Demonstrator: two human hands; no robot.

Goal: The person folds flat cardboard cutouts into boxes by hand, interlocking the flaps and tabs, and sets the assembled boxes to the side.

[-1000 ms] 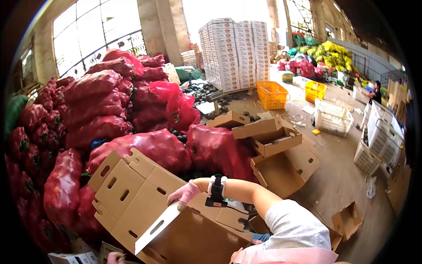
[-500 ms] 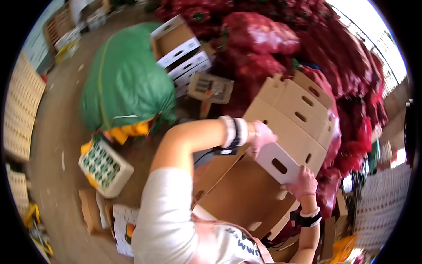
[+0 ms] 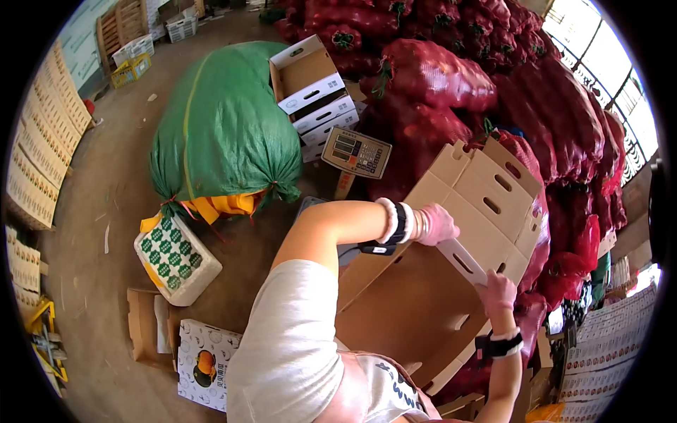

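A large cardboard box stands in front of me, brown inside, with its long lid flap folded back on the far side. My left hand, in a thin pink glove, grips the far-left corner of the white end panel, which has an oval handle slot. At the other end of that panel, my right hand, also gloved, has its fingers closed on the edge. The panel leans over and shows only as a narrow strip. Part of the box's near side is hidden behind my arm and body.
Red mesh sacks are piled behind the box and to its right. A weighing scale display stands beyond my left forearm. Left are a green sack, stacked white boxes, a foam crate and a printed carton.
The white end panel has tilted from a broad face to a thin strip, both hands still on its ends. My view has shifted slightly, moving the surroundings right and down.
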